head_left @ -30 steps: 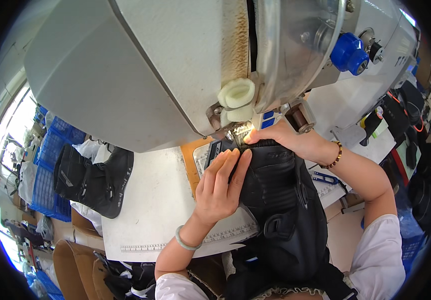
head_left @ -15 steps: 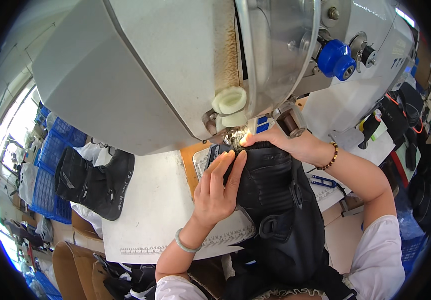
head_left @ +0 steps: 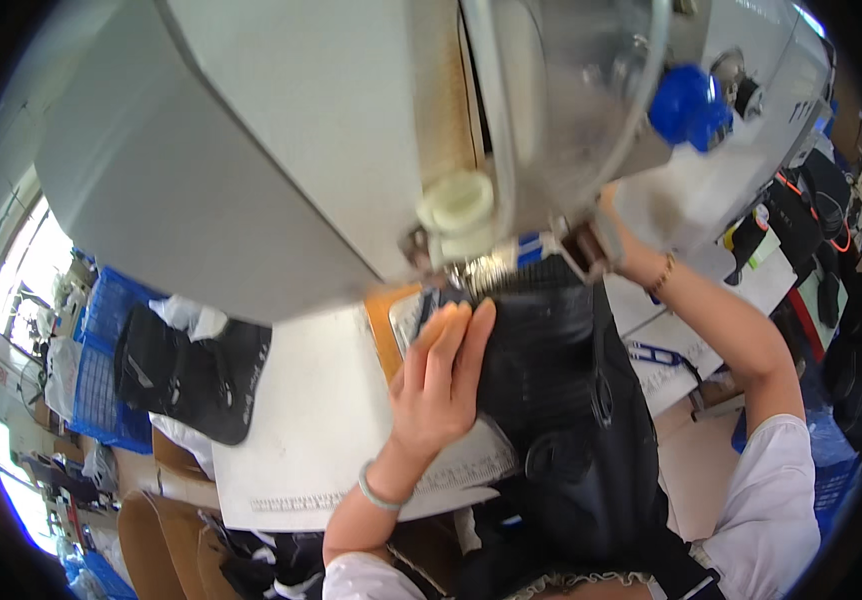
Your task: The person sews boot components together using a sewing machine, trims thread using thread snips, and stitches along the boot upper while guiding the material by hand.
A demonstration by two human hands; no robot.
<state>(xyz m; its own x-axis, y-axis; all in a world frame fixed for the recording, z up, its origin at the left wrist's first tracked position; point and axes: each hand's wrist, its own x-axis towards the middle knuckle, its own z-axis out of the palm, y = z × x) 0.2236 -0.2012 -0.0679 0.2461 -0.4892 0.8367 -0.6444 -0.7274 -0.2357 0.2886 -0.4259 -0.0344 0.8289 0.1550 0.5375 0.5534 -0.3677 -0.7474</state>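
Note:
A black boot point(head_left: 538, 350) with a ribbed panel and a buckle lies under the head of a large grey-white sewing machine point(head_left: 281, 130). My left hand point(head_left: 441, 365) wears a pale bangle; its long, bent fingers press together on the boot's edge, beside the lit needle area point(head_left: 481, 275). The needle itself is too small to make out. Further up, my right hand point(head_left: 623, 235) is raised off the boot, beside the machine's head. Its fingers are blurred and partly hidden behind machine parts, so I cannot see whether they hold anything.
Another black boot point(head_left: 191, 375) stands at the left of the white table point(head_left: 321, 420), whose front edge carries a ruler strip. Blue crates point(head_left: 111, 400) are stacked beyond it. A blue-handled tool point(head_left: 656, 353) lies at the right. A blue knob point(head_left: 689, 108) juts from the machine.
My right hand has let go of the boot near the needle and moved up and to the right. My left hand stays on the boot. The whole view has shifted slightly.

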